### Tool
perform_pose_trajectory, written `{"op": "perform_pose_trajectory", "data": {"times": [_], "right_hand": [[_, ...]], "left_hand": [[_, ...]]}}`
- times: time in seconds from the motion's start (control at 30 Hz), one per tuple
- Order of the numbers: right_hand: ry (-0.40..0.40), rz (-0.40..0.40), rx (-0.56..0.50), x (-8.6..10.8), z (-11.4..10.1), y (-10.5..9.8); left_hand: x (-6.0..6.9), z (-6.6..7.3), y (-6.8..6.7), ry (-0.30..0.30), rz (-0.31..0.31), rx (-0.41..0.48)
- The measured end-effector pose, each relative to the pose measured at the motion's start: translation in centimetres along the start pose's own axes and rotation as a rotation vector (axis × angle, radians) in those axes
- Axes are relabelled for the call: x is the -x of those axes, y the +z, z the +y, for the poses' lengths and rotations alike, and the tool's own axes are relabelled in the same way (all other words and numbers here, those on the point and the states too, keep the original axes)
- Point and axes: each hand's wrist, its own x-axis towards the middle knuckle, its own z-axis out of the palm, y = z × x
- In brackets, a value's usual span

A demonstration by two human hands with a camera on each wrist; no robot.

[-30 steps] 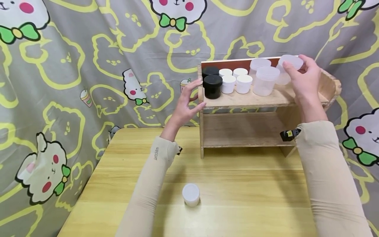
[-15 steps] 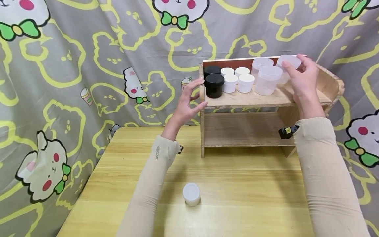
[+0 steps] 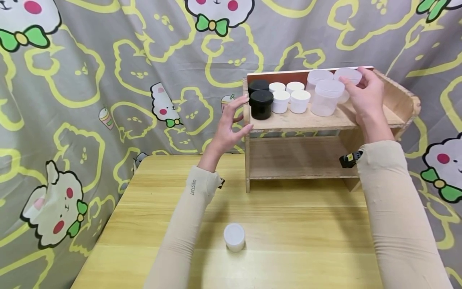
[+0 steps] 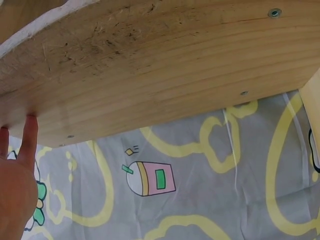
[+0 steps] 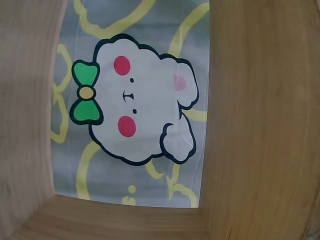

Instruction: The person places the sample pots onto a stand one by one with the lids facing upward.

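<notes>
A wooden two-tier shelf (image 3: pixel 346 118) stands at the back of the table. On its top board, my right hand (image 3: pixel 369 94) grips a translucent lidded jar (image 3: pixel 347 75) by its upper part, beside two similar jars, one in front (image 3: pixel 326 102) and one behind (image 3: pixel 319 77). The held jar's lower part is mostly hidden. My left hand (image 3: pixel 228 130) rests with extended fingers against the shelf's left side; the left wrist view shows its fingertips (image 4: pixel 31 122) on the side panel (image 4: pixel 150 75). Several small white jars (image 3: pixel 299 101) and two black jars (image 3: pixel 261 106) fill the left end.
A single white-lidded jar (image 3: pixel 234 237) stands upright near the front of the wooden table (image 3: pixel 288 249). The shelf's lower board (image 3: pixel 296 158) lies beneath the jars. A patterned grey curtain (image 3: pixel 137 80) hangs behind. The right wrist view looks between wooden boards (image 5: pixel 260 120) at that curtain.
My right hand has shifted slightly left with the translucent jar, bringing it closer to the other two. The left hand stays at the shelf's side.
</notes>
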Motion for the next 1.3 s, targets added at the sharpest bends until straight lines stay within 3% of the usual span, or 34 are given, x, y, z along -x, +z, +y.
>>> {"op": "perform_pose_trajectory", "data": {"times": [0.63, 1.3], "right_hand": [[0.082, -0.096, 0.061, 0.08, -0.14, 0.10], [0.070, -0.096, 0.073, 0.13, -0.11, -0.20]], "left_hand": [[0.07, -0.08, -0.09, 0.009, 0.026, -0.025], [0.04, -0.04, 0.29, 0.012, 0.026, -0.014]]}}
